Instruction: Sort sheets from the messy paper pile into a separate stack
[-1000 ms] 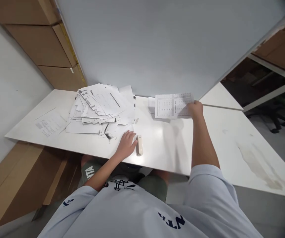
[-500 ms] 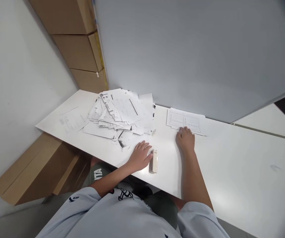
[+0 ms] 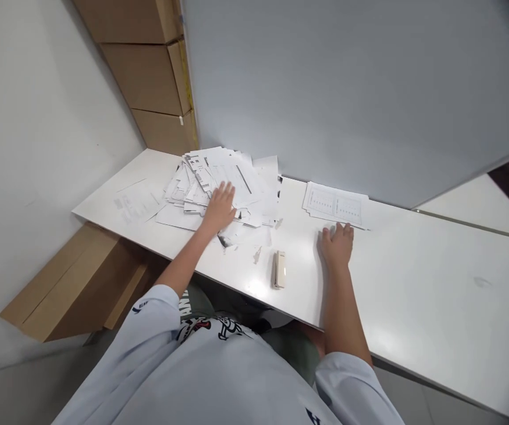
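My left hand [image 3: 219, 208] is open, fingers spread over the front of a messy heap of printed papers [image 3: 237, 183]; whether it presses on them I cannot tell. My right hand [image 3: 338, 244] rests on the white table with its fingers apart and nothing in them. Just beyond its fingertips lies a smaller, neater stack of printed sheets [image 3: 335, 205]. Between my two hands a cream stapler [image 3: 280, 270] lies on the table, touched by neither.
The white table [image 3: 418, 277] runs along a grey partition [image 3: 325, 94]. Closed cardboard boxes [image 3: 143, 77] are piled behind its left end. An open cardboard box [image 3: 72, 283] stands below the left edge. A faintly printed sheet [image 3: 137, 203] lies left of the heap.
My left hand has left the stapler's side and moved forward and left onto the paper heap. My right hand has drawn back slightly from the neat stack. The view has shifted a little.
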{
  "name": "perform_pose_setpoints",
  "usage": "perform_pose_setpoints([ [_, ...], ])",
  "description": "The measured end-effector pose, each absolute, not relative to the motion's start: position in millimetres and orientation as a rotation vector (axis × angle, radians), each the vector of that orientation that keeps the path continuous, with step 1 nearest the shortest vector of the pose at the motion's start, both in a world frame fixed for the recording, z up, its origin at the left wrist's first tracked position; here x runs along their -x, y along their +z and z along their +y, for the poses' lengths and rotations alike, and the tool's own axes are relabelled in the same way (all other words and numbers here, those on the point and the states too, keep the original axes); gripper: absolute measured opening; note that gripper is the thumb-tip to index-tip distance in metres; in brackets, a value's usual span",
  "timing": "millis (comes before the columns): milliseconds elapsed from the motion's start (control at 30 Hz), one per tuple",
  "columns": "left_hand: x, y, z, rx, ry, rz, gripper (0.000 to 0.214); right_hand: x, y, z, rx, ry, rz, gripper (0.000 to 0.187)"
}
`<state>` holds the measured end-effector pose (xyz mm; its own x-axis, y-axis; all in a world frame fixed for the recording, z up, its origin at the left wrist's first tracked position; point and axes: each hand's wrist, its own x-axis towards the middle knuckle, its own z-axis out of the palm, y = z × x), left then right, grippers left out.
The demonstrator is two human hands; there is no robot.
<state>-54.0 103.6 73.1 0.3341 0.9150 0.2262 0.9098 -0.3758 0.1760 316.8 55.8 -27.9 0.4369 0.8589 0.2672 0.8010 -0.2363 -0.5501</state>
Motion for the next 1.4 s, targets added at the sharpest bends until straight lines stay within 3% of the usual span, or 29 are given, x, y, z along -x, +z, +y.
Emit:
perform_pose_setpoints([
  [67, 60, 70, 124, -2.534, 0.387, 1.787, 0.058, -312, -24, 46, 2.070, 0.159, -1.376, 0.065],
  [167, 57, 58, 124, -2.518, 0.416, 1.753, 0.038, -305, -20, 30, 2.063, 0.192, -1.346, 0.063],
  [400, 32, 46, 84, -2.563, 0.551, 1.725, 0.034, -279, 2, -4, 1.940, 0.258, -1.147, 0.052],
  [633, -2, 48, 105, -2.641, 0.520, 1.621, 0.036, -222, 26, -9, 1.602, 0.758, -1.243, 0.059],
  [1033, -14, 46, 123, -2.714, 0.229, 1.745, 0.036, -226, 3, -6, 1.689, 0.685, -1.201, 0.058],
  [1100, -20, 51, 129, -2.696, 0.225, 1.780, 0.042, -225, 3, -5, 1.680, 0.695, -1.190, 0.058],
  [1267, -37, 58, 157, -2.440, -0.031, 1.980, 0.084, -227, 0, 0, 1.666, 0.697, -1.162, 0.057],
  [1400, -44, 52, 165, -2.452, -0.005, 2.003, 0.081, -228, -4, 3, 1.648, 0.697, -1.158, 0.058],
])
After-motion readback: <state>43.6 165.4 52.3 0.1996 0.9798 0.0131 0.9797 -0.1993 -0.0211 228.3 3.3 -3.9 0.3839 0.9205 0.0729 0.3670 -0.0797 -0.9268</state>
